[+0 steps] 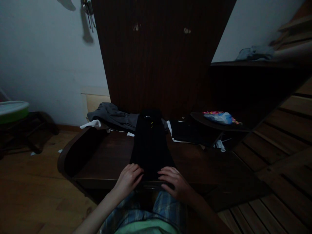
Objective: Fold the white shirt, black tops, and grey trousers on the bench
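Observation:
A long, narrow black garment [152,149] lies lengthwise on the brown wooden desk, its near end at the front edge. It looks folded, with a small yellow mark near the far end. My left hand [131,177] rests at the garment's near left corner, fingers gently bent and thumb apart from the fingertips. At the near right corner is my right hand [174,183], its fingers spread and touching the cloth. Dim light hides the black fabric's folds.
Grey clothing [114,115] and a white cloth [92,124] lie at the desk's back left. Black-covered papers [185,131] sit at the back right, below a small shelf with a blue-and-white plastic bag [218,118]. A green-sided tub [14,112] stands far left. Wooden slats [275,143] lie right.

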A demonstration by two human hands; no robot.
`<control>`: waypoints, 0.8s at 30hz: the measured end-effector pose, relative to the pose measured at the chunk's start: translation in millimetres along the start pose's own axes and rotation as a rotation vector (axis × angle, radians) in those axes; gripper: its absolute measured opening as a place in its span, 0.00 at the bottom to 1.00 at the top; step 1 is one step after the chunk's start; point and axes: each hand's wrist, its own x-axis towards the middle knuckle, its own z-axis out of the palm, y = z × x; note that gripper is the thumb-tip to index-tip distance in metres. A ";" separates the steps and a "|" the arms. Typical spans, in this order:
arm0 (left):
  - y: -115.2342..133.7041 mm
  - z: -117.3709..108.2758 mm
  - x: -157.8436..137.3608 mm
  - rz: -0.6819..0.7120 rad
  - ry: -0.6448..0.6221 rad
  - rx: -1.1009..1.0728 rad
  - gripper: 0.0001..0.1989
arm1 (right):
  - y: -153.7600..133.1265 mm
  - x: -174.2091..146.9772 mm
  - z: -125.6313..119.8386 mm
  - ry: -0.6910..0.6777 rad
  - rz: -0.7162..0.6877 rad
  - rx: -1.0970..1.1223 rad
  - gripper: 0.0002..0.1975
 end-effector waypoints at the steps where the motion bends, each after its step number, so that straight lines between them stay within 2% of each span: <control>1: 0.8 1.4 0.1 0.006 0.010 -0.005 0.07 | 0.2 -0.1 0.8 0.001 -0.001 0.001 0.13; 4: 3.3 2.9 0.8 0.028 0.016 -0.023 0.08 | -0.7 0.1 3.5 -0.010 -0.018 0.006 0.16; 8: 0.9 -3.3 -0.5 0.083 -0.057 -0.087 0.09 | 0.3 -2.9 0.9 -0.069 -0.013 0.035 0.21; 13: -12.2 -10.6 -10.1 0.085 -0.135 -0.071 0.27 | 17.7 -10.8 -9.1 -0.051 0.154 0.026 0.27; 16: -16.4 -7.8 -15.0 0.045 -0.151 -0.015 0.24 | 27.6 -13.1 -7.3 -0.069 0.166 -0.016 0.26; 19: -15.4 -3.6 -16.7 0.016 -0.154 0.012 0.21 | 30.6 -14.3 0.0 -0.076 0.156 -0.074 0.20; 24: -6.3 -5.2 -17.1 0.020 -0.215 0.027 0.17 | 28.8 -20.2 8.9 -0.045 0.071 -0.098 0.17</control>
